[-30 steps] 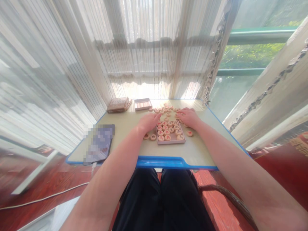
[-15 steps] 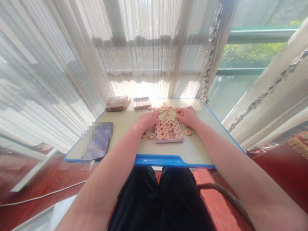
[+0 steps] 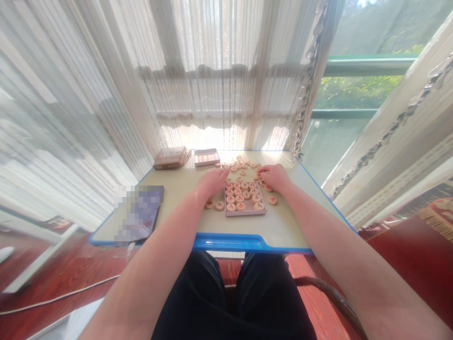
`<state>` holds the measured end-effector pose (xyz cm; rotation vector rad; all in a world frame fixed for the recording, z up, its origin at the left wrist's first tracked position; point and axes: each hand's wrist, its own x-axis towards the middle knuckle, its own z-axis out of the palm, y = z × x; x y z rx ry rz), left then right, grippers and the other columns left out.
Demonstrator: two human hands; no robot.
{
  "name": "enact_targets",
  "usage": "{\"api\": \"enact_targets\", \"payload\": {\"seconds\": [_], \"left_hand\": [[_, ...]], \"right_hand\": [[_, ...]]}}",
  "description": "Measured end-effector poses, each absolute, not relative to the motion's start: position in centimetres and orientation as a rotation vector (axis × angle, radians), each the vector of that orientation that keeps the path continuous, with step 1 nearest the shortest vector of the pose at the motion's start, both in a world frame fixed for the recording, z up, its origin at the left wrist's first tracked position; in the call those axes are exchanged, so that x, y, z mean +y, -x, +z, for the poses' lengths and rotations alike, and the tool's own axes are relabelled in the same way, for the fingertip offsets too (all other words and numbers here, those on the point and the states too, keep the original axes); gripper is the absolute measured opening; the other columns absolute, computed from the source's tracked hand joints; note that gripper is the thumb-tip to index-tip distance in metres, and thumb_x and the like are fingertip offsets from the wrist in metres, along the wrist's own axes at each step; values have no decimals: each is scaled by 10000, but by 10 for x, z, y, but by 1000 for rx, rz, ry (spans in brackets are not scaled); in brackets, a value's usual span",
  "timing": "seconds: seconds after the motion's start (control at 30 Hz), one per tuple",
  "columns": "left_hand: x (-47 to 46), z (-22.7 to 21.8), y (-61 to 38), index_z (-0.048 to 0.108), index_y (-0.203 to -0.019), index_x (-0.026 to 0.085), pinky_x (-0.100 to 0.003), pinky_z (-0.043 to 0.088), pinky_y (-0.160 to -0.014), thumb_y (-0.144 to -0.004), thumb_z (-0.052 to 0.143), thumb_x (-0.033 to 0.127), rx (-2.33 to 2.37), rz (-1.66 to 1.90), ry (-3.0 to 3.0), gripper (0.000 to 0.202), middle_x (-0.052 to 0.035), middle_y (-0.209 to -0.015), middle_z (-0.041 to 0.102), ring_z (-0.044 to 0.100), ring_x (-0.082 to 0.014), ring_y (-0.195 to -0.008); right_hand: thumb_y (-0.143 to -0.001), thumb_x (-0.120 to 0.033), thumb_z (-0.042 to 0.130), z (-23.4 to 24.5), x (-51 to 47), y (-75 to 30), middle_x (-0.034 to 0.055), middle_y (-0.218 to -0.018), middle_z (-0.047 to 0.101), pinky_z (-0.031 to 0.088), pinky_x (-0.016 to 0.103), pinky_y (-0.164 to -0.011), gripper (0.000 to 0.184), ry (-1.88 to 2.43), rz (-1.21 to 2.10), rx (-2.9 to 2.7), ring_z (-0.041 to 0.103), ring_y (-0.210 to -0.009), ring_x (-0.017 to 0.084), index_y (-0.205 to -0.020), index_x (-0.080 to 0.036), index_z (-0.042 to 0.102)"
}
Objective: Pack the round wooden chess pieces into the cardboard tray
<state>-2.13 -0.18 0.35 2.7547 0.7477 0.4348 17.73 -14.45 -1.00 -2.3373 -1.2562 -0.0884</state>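
Observation:
A shallow open box [image 3: 246, 214] holds rows of round wooden xiangqi pieces, with red and black characters; part of its near row shows bare floor. Left of its far corner is my left hand [image 3: 213, 182], fingers stretched forward and nothing visible in them. My right hand [image 3: 275, 177] is beyond the box's right side, its fingers bent and pinched at a xiangqi piece [image 3: 259, 176]; the fingers partly cover it. Loose pieces lie in a heap [image 3: 239, 165] past the box. A red-marked piece [image 3: 272, 200] is on the right, and a black-marked piece [image 3: 219, 205] on the left.
At the back left of the blue-edged table [image 3: 297, 226] are stacked brown boxes [image 3: 170, 157] and another shallow box [image 3: 207, 164]. A partly pixelated phone [image 3: 150, 212] with a cable lies at the left edge. Sheer curtains [image 3: 219, 94] hang behind the table.
My right hand's fingers have drawn in and shifted slightly, uncovering pieces beside the box. My left hand stays beside the box. The whole view has tilted a little, so the table sits lower.

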Motion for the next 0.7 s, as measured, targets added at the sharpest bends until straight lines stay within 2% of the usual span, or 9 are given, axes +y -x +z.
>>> {"api": "enact_targets", "payload": {"seconds": [0.1, 0.23, 0.5, 0.7], "left_hand": [[0, 1, 21, 648, -1027, 197, -327, 435, -889, -926, 183, 481, 769, 463, -2719, 555, -92, -1083, 658, 581, -235, -1018], [0, -1, 20, 549, -1238, 208, -337, 380, -984, -916, 271, 475, 770, 460, -2713, 503, -93, -1254, 581, 515, -241, -1158], [3, -1, 19, 571, -1170, 192, -336, 368, -998, -932, 181, 483, 767, 458, -2698, 541, -105, -1195, 591, 508, -219, -1149], [4, -2, 20, 576, -1141, 202, -365, 407, -942, -919, 162, 528, 784, 441, -2701, 571, -119, -1161, 595, 541, -242, -1085]], "right_hand": [[-742, -286, 514, -8, -147, -177, 26, -802, 706, 427, 339, -846, 265, 2352, -85, -1254, 536, -995, 245, -872, -253, 743], [-703, -338, 584, -4, -149, -175, 38, -784, 696, 435, 354, -832, 242, 2366, -113, -1302, 508, -1017, 267, -865, -254, 744], [-692, -378, 609, -5, -147, -174, 42, -708, 663, 451, 313, -778, 239, 2324, -82, -1301, 562, -913, 230, -825, -233, 746], [-709, -316, 594, 6, -152, -159, 33, -890, 704, 433, 329, -854, 299, 2122, -211, -1335, 530, -976, 229, -959, -207, 715]]}}
